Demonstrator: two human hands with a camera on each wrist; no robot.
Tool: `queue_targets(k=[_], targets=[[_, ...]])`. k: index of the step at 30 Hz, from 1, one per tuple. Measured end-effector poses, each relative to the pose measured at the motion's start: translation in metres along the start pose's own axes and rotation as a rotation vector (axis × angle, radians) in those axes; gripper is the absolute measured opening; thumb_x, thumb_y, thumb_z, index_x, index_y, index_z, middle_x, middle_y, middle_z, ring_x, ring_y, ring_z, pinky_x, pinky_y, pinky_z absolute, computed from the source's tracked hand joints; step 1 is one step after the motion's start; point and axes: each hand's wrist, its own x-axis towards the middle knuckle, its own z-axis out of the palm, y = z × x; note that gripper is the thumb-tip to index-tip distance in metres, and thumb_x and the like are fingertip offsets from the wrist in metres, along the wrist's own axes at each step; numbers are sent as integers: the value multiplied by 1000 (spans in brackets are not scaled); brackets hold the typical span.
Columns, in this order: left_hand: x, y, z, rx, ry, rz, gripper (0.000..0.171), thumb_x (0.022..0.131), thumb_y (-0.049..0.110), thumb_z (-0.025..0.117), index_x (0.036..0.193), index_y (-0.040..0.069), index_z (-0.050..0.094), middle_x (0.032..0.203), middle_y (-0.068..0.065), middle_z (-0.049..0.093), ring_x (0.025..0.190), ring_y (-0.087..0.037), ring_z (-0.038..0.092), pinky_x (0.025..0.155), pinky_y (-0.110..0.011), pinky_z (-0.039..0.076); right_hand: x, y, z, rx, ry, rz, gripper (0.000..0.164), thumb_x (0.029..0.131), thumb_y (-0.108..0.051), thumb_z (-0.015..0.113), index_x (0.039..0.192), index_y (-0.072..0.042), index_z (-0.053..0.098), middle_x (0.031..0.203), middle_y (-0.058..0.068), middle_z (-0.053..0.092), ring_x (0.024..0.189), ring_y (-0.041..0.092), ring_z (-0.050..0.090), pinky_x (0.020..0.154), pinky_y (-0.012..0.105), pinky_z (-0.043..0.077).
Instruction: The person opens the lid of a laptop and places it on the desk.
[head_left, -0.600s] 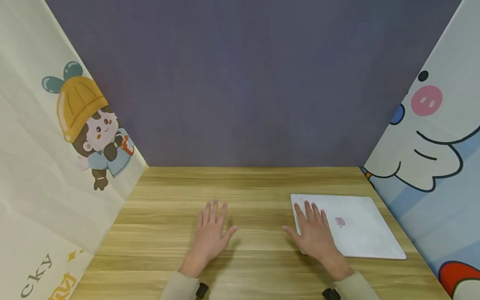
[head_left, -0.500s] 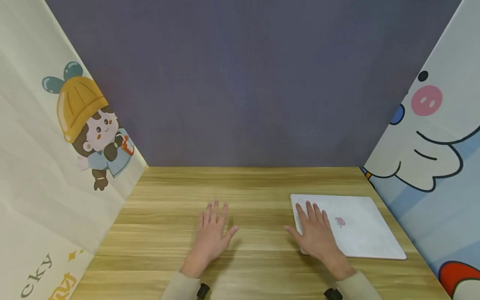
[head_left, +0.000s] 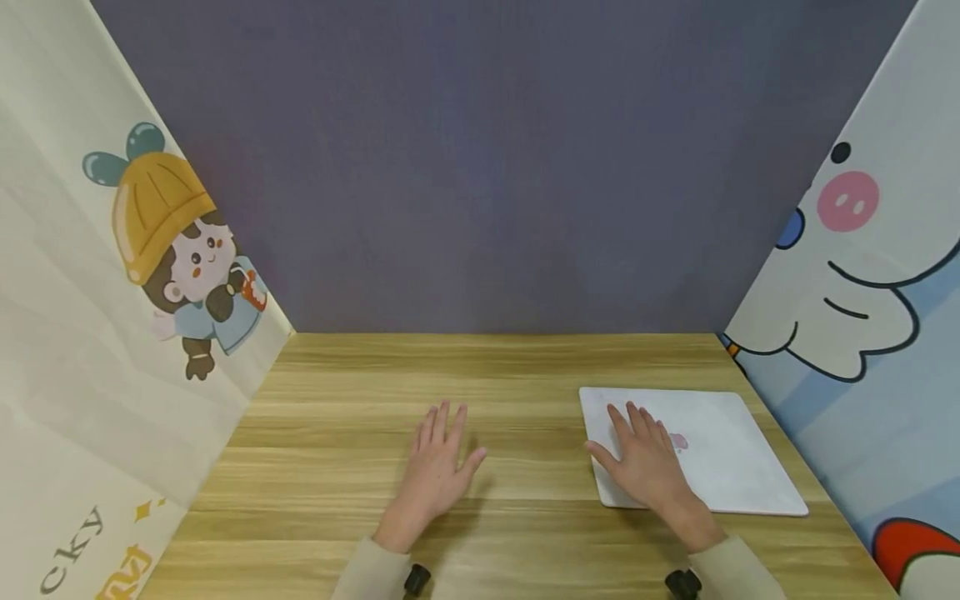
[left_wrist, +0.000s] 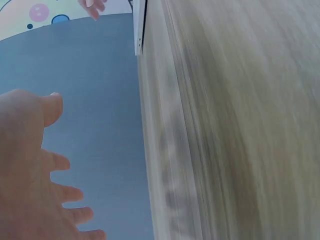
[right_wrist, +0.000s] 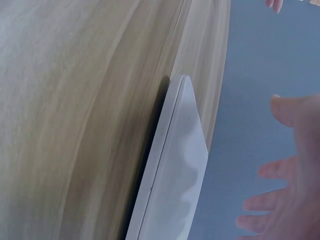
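A closed white laptop [head_left: 735,458] with an apple logo lies flat on the right side of the wooden table. Over its left part hovers my right hand [head_left: 648,467], palm down with straight, spread fingers and nothing in it. In the right wrist view, a gap shows between that hand [right_wrist: 295,175] and the laptop [right_wrist: 172,175], with the fingers' shadow on the lid. My left hand [head_left: 435,471] is held above the bare wood left of the laptop, fingers straight and thumb out. The left wrist view shows this hand [left_wrist: 35,165] raised off the tabletop, holding nothing.
The wooden table [head_left: 337,517] ends at a dark grey-blue panel [head_left: 480,167] at the back. A cream cloth with a cartoon figure [head_left: 198,258] hangs at the left, and a blue-and-white cartoon cloth [head_left: 862,283] at the right.
Both hands have drifted slightly to the right in the head view, the right one farther over the laptop. The laptop stays closed in its place.
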Motion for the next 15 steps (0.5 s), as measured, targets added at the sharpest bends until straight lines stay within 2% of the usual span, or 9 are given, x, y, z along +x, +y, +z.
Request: queue_targets(k=[7, 15], targets=[[3, 5, 2, -46, -19, -7, 76, 105, 52, 46, 163, 9, 22, 167, -21, 9, 152, -44, 12, 121, -62, 12, 0, 11, 0, -5, -16, 16, 80, 100, -56, 55, 149, 6, 43, 150, 41, 34, 139, 59, 30, 114, 71, 23], [4, 11, 3, -79, -22, 9, 78, 105, 58, 38, 163, 9, 21, 167, -22, 11, 151, -46, 15, 120, -64, 18, -5, 21, -8, 10, -33, 37, 79, 101, -55, 54, 147, 9, 43, 148, 43, 36, 137, 61, 32, 112, 70, 26]])
